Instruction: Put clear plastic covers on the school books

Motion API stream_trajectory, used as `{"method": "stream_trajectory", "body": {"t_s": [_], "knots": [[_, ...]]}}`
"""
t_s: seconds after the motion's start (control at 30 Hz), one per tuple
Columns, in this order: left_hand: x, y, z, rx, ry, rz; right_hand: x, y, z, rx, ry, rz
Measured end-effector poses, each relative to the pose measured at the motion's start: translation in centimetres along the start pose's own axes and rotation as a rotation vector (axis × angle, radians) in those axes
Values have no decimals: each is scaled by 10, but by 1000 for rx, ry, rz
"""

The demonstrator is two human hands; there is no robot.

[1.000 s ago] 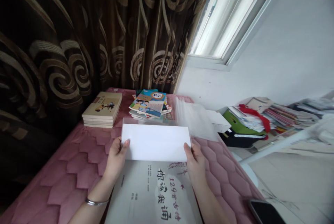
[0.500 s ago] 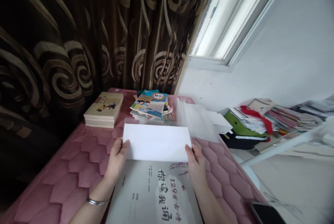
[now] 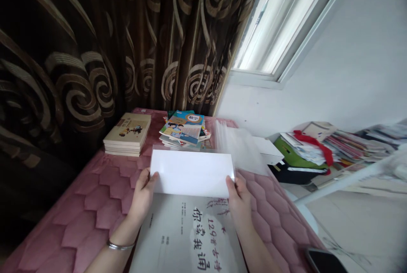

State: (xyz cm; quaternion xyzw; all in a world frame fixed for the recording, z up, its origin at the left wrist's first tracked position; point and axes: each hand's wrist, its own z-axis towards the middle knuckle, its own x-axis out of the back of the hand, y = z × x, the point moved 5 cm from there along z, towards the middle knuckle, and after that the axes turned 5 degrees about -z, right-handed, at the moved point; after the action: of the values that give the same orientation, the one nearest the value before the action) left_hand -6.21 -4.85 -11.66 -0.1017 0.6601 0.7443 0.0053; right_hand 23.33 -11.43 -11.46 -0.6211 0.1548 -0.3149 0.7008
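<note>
My left hand [image 3: 144, 192] pinches the left edge of a white sheet [image 3: 190, 173], thumb on top. At the opposite edge my right hand [image 3: 238, 192] grips the same sheet, also with its thumb on top. A strip of clear plastic film shows just past the sheet's far edge. Directly below the sheet, between my forearms, lies a grey-white printed cover [image 3: 171, 235] with large handwritten-style characters, turned sideways. Whether the sheet is joined to this cover I cannot tell. A silver bangle [image 3: 121, 246] is on my left wrist.
On the pink quilted surface [image 3: 79, 218] stand a stack of beige books [image 3: 127, 133] and a pile of colourful books [image 3: 182, 126]. Clear plastic covers [image 3: 244, 150] lie at the right back. A dark phone [image 3: 326, 260] is near the right front. Papers fill a green box [image 3: 289, 152].
Both hands keep their hold on the white sheet, which has tilted very slightly. The whole view has shifted a little; nothing was let go.
</note>
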Motion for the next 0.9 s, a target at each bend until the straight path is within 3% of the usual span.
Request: {"method": "stream_trajectory", "body": {"t_s": [0.33, 0.6, 0.9], "knots": [[-1, 0, 1, -45, 17, 93, 0, 3, 0, -19, -22, 125], [-1, 3, 1, 14, -15, 11, -1, 3, -1, -19, -17, 98], [-3, 2, 1, -49, -18, 83, -1, 4, 0, -28, -11, 80]]}}
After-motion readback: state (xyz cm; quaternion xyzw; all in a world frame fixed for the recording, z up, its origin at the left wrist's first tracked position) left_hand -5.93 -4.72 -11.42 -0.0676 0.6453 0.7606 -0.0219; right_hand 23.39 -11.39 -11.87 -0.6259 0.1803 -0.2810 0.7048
